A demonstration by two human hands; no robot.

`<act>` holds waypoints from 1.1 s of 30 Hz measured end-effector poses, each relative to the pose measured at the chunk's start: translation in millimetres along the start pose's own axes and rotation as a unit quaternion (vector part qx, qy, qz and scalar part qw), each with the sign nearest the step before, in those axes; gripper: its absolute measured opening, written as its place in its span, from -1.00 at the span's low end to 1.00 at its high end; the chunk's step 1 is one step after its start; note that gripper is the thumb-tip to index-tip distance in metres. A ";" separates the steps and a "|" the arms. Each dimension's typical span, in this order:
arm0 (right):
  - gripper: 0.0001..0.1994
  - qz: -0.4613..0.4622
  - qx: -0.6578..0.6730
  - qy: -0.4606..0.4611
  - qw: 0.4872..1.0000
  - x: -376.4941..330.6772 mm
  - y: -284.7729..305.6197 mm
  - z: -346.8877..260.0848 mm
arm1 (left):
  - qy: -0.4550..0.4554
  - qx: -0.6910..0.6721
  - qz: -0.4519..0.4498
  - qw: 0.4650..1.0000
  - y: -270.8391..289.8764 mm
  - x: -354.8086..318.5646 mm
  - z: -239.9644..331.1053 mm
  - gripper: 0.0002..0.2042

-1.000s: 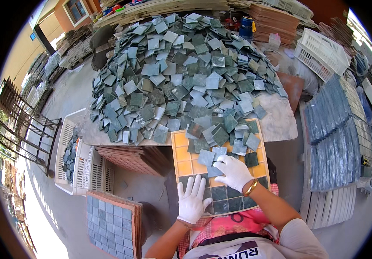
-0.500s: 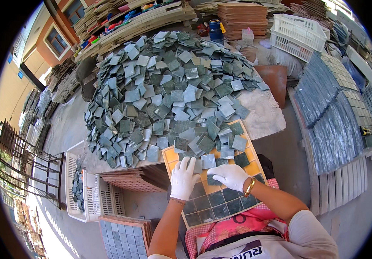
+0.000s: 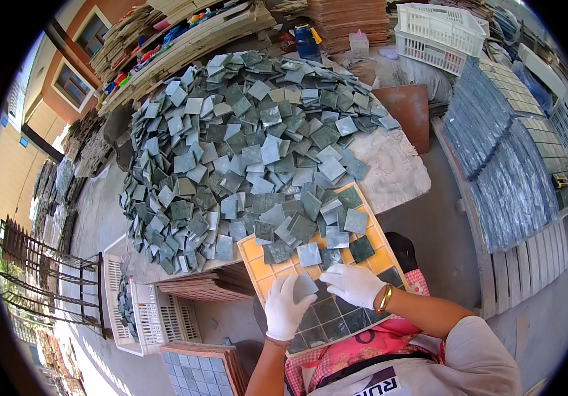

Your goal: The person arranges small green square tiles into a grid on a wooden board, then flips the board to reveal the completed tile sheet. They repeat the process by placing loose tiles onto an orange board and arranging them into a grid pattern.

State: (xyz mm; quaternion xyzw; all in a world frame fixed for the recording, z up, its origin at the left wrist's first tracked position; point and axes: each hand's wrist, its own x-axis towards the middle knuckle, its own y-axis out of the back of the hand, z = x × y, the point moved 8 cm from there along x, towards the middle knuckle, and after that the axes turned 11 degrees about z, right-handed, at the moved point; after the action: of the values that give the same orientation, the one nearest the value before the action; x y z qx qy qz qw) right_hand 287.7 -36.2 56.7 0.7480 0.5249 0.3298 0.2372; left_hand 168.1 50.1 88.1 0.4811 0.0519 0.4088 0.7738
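Observation:
A yellow grid tray [image 3: 252, 253] leans toward me from the table's front edge, its near rows filled with dark green square stone tiles [image 3: 334, 327]. My left hand [image 3: 285, 310], in a white glove, pinches a lighter grey-green tile [image 3: 305, 286] between thumb and fingers above the tray's left side. My gloved right hand [image 3: 355, 285] lies over the last filled row, fingers stretched out and thumb apart; its fingertips hide part of what is under them. Loose tiles [image 3: 309, 254] lie on the tray's far half, just beyond both hands.
A large heap of loose tiles [image 3: 231, 145] covers the pale table [image 3: 399, 175]. Below left stand a white crate [image 3: 142, 310] and a tiled panel stack [image 3: 198, 376]. Wrapped tile stacks [image 3: 511, 185] rest on a pallet at right. A blue jug [image 3: 307, 45] stands behind the heap.
My left hand has drawn back from the loose tiles and now has one between its fingers. My right hand has shifted slightly toward me. The whole view has tilted a little.

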 end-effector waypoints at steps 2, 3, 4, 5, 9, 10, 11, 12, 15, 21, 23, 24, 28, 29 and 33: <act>-0.76 0.071 -0.076 -0.005 0.995 5.6 26.8 12.5 | -0.036 0.017 -0.024 0.999 -17.6 -10.2 16.8 -0.46; -0.74 0.114 -0.108 0.002 0.987 8.2 40.7 15.9 | -0.065 0.017 -0.034 0.997 -26.8 -10.8 28.8 -0.46; -0.71 0.075 -0.110 -0.033 0.991 13.2 39.9 23.8 | -0.071 0.022 -0.039 0.996 -35.9 -14.1 35.3 -0.45; -0.71 0.067 -0.127 -0.015 0.990 16.4 38.6 24.0 | -0.083 0.026 -0.043 0.995 -43.9 -14.1 41.5 -0.44; -0.71 0.020 -0.190 0.022 0.981 31.0 28.6 23.5 | -0.056 0.040 -0.020 0.997 -54.0 -17.0 41.8 -0.45; -0.69 0.012 -0.205 0.030 0.978 32.8 26.1 25.0 | -0.055 0.040 -0.022 0.997 -56.1 -18.5 40.9 -0.45; -0.68 0.006 -0.218 0.044 0.975 35.9 25.3 23.3 | -0.052 0.043 -0.020 0.997 -54.0 -17.3 40.2 -0.45; -0.69 0.001 -0.218 0.046 0.975 36.8 26.7 22.3 | -0.062 0.042 -0.023 0.997 -51.9 -16.8 42.8 -0.44; -0.67 -0.011 -0.232 0.025 0.972 36.7 29.2 19.1 | -0.093 0.031 -0.038 0.994 -48.0 -18.3 49.1 -0.43; -0.68 0.093 -0.115 0.058 0.987 49.1 62.3 11.7 | -0.074 0.013 -0.025 0.997 -60.2 -12.1 42.9 -0.42; -0.69 0.131 -0.046 -0.032 0.990 46.7 96.9 26.8 | -0.051 -0.003 0.002 0.999 -58.0 -10.5 44.4 -0.44; -0.69 0.139 -0.065 -0.043 0.987 38.8 104.6 37.4 | -0.049 -0.012 0.028 0.998 -51.1 -9.5 49.2 -0.52; -0.69 0.055 -0.136 -0.090 0.985 10.8 100.4 58.6 | -0.069 -0.050 0.009 0.996 -59.7 -17.0 45.4 -0.69; -0.60 0.034 -0.151 -0.078 0.985 4.5 90.8 57.9 | -0.062 -0.065 0.009 0.996 -62.0 -15.9 46.6 -0.70; -0.38 0.012 -0.182 -0.046 0.982 1.7 70.7 46.5 | -0.029 -0.112 0.003 0.993 -58.1 -8.4 39.9 -0.76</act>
State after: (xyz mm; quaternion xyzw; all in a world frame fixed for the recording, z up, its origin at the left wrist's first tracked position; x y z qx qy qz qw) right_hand 367.0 -58.8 75.5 0.7129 0.4355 0.3882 0.3893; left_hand 215.3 4.6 60.9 0.4032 -0.0177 0.4003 0.8227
